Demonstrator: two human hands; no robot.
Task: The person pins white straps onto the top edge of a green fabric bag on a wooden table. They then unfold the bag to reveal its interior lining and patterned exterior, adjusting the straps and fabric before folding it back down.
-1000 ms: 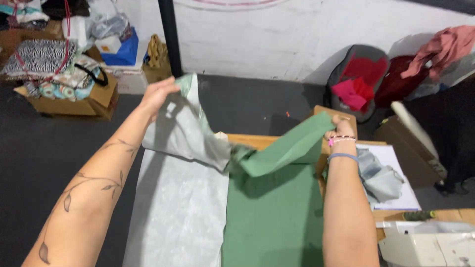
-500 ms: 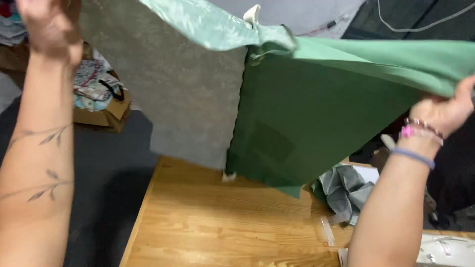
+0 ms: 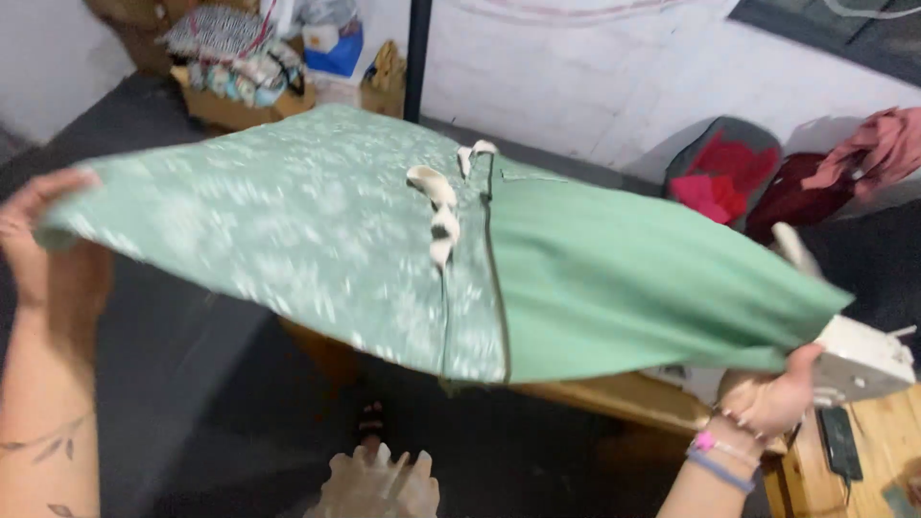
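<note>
I hold a green cloth (image 3: 576, 278) spread flat in the air before me. Its left half is pale green with a light pattern, its right half is plain darker green, and a seam with white loops (image 3: 436, 206) runs between them. My left hand (image 3: 43, 240) grips the left corner of the cloth. My right hand (image 3: 772, 398), with bracelets on the wrist, grips the right corner from below. The cloth hides most of the wooden table (image 3: 624, 395) under it.
A white sewing machine (image 3: 863, 360) stands on the table at the right, a dark flat object (image 3: 837, 441) beside it. Cardboard boxes of fabrics (image 3: 240, 67) sit at the back left by a black post (image 3: 414, 58). Red and pink cloths (image 3: 758, 182) lie on chairs.
The cloth hung upright in front of me before; now it is swung out flat and level. My view has shifted left, off the table.
</note>
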